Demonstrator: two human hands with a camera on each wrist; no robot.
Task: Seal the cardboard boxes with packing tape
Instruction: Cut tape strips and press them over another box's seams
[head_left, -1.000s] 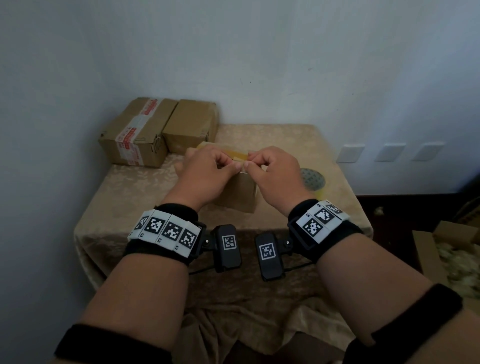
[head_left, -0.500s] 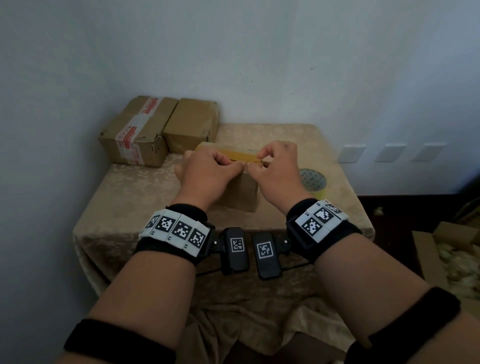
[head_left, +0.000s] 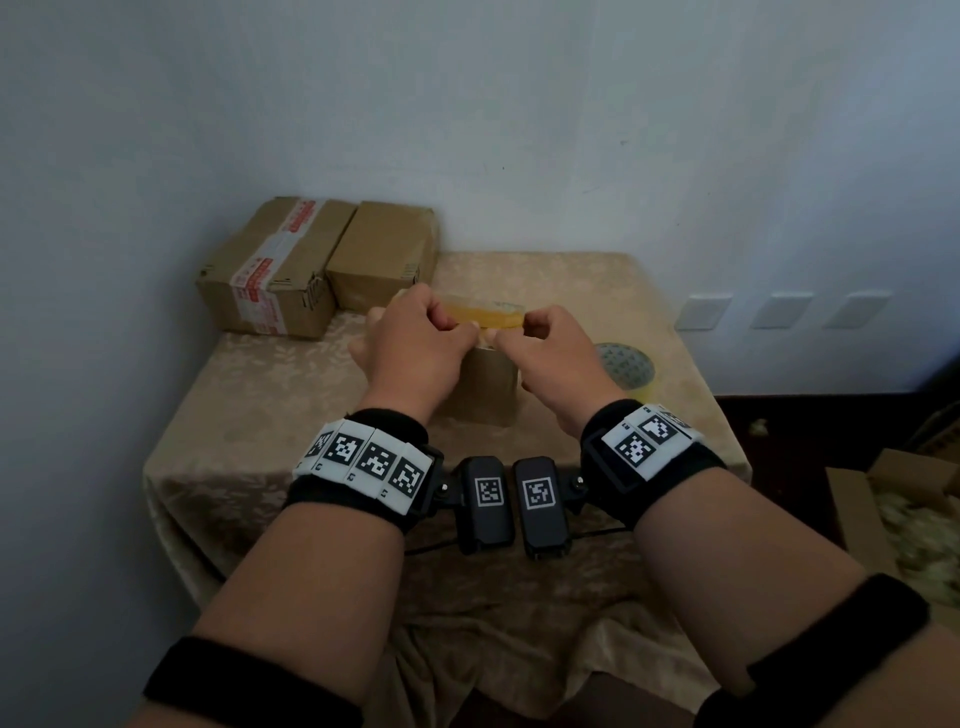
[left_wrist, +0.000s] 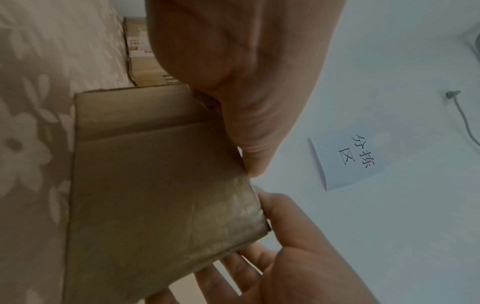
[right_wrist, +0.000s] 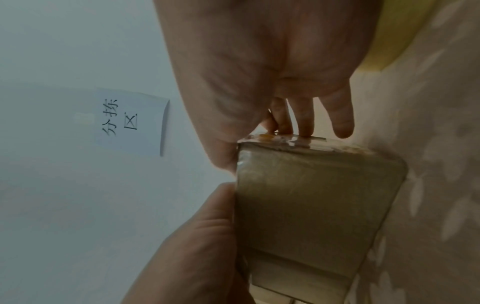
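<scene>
A small cardboard box (head_left: 488, 389) stands in the middle of the table with a yellowish tape strip (head_left: 491, 314) along its top. My left hand (head_left: 441, 332) holds the box's top left part, fingers curled over the tape. My right hand (head_left: 530, 338) holds the top right corner. In the right wrist view the box (right_wrist: 311, 195) has shiny tape down its side, and my right hand (right_wrist: 285, 115) has fingertips on the top and thumb on the side. The left wrist view shows my left hand's (left_wrist: 249, 144) thumb on the box (left_wrist: 155, 185) edge. The tape roll (head_left: 626, 364) lies right of the box.
Two closed cardboard boxes, one with printed tape (head_left: 275, 270) and one plain (head_left: 382, 254), stand at the table's back left by the wall. The table (head_left: 571, 280) carries a beige patterned cloth. An open box (head_left: 909, 509) sits on the floor at right. A paper note (left_wrist: 348, 160) hangs on the wall.
Both hands were pinching together at the middle of the box's near top edge. They have drawn apart along the tape, the right hand going rightward to the corner.
</scene>
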